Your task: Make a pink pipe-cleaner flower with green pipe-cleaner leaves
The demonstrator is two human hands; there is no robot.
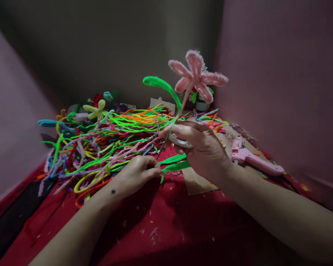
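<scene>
A pink pipe-cleaner flower (194,75) with several fuzzy petals stands tilted above my right hand (201,142). That hand is closed around its stem near the joint of a curved green pipe-cleaner leaf (163,84). A pale ring-shaped roll, perhaps tape (180,141), is also tucked within the right fingers. My left hand (140,171) is closed lower down, its fingers pinching the thin dark lower stem (164,145); its end is hidden. Looped green pipe cleaners (174,164) extend from beside the left fingertips to under the right hand; whether the left hand touches them is unclear.
A heap of multicoloured pipe cleaners (108,147) spreads over the red cloth (161,236). A yellow flower (96,109) lies on it. On the right is a pink glue gun (255,160). Brown cardboard (198,183) lies beneath my right hand, and a jar (202,103) stands behind.
</scene>
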